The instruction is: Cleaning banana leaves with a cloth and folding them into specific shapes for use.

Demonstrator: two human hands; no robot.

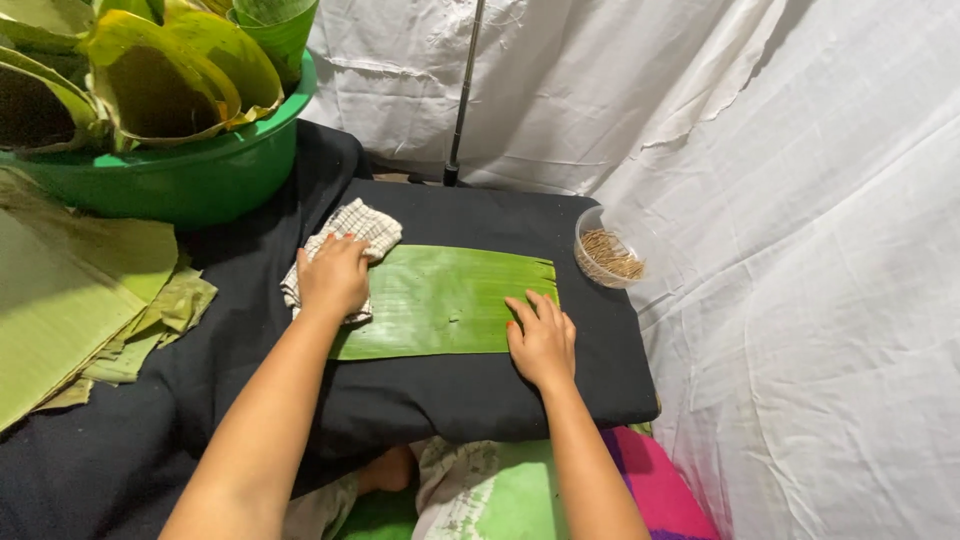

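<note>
Right now the banana leaf strip [445, 300] lies flat across the middle of the black-covered counter [480, 400], its long side parallel to the near edge. The left hand [334, 277] presses a checked cloth [350, 238] down on the leaf's left end, fingers curled over the fabric, while the right hand [543, 342] rests open and flat, fingers spread, pinning the near right corner. The leaf's right end already looks frayed into short splits, so a hard wipe along the ribs could probably run one of those tears further in. If the right hand eases off, the leaf would likely slide with the cloth and crease. A small clear bowl of thin sticks [608, 256] sits near the far right corner, close enough that a wide sweep might tip it. The green tub of folded leaves [190, 170] and the stack of leaves [70, 300] at the left edge stand well apart.
</note>
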